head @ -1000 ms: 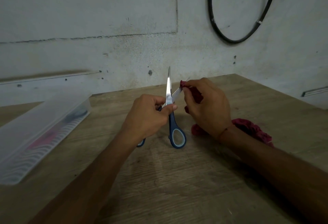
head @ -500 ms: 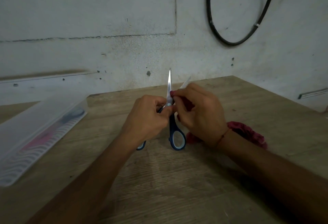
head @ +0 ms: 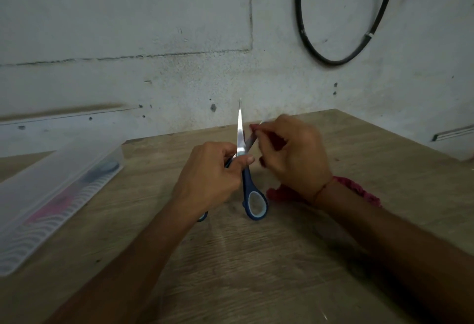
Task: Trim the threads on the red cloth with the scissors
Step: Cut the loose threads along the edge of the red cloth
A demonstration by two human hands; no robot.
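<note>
gripping the scissors near the pivot, the left hand has its fingers curled round the shank, thumb laid across the front. there is one pair of scissors, with dark blue handles lined in pale blue and bright steel blades; the handles are near, the points far, and the blades are spread apart. one blade points straight up and away, catching the light; the other slants right toward the right hand. one finger loop hangs free below the left hand, and the second shows only as a sliver under that hand's heel.

the right hand pinches an edge of the red cloth between thumb and fingertips, just right of the upright blade, where the slanted blade reaches. whether steel touches cloth there cannot be told, as the spot is blurred. the cloth is one piece, deep crimson with a crinkled, frilly edge; it lies bunched on the wooden bench under the right wrist and shows on both sides of it.

at the left of the bench lies one long clear plastic box with something pink and something dark inside. one black cable hangs in a loop on the far wall.
</note>
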